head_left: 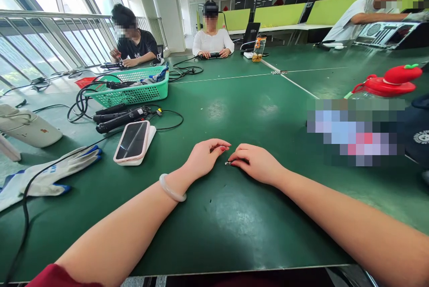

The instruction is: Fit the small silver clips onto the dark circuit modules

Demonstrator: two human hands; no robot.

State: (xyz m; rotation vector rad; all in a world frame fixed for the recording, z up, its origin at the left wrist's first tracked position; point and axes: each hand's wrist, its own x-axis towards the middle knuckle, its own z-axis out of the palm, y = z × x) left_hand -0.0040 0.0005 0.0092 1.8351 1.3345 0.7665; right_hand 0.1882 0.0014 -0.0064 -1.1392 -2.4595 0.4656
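In front of me, both my hands rest low over the green table, their fingertips facing each other a short way apart. My right hand (256, 162) is closed, thumb against fingers, with a tiny shiny metal piece (228, 162) at its fingertips; its exact kind is too small to make out. My left hand (204, 158) has its thumb and fingers curled together in a pinch. Whether anything sits between those fingertips is hidden. A pale bangle (171, 188) circles my left wrist.
Left of my hands lie a phone (134, 141), work gloves (50, 173), black tools (122, 118) with cables and a green basket (130, 86). A red-lidded bottle (389, 82) and a dark bag (418, 130) are at right. Several people sit around the table.
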